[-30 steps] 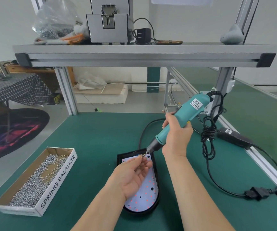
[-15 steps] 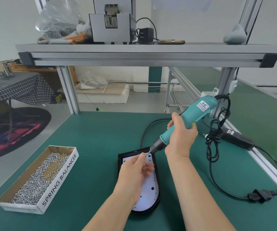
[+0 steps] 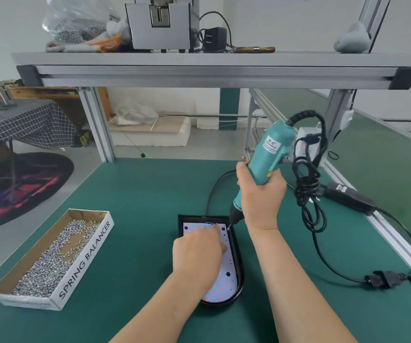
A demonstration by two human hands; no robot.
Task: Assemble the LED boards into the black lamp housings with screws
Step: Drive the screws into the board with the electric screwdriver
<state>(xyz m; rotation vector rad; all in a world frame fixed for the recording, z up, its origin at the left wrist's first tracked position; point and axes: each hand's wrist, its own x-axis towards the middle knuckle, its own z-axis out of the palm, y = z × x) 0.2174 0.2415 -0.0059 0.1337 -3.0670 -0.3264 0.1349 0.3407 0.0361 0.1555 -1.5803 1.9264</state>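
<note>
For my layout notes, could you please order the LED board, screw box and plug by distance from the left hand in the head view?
From the left hand:
1. LED board, directly beneath it.
2. Screw box, to the left.
3. Plug, far right edge.

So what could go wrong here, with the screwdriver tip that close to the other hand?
1. The screwdriver tip sits at the board's far right corner, close to the fingers of the left hand; a slip could jab them.
2. The right hand holds the tool tilted, so the screw might go in crooked.
3. The bundled cord hangs beside that hand and could tug the tool off line.
</note>
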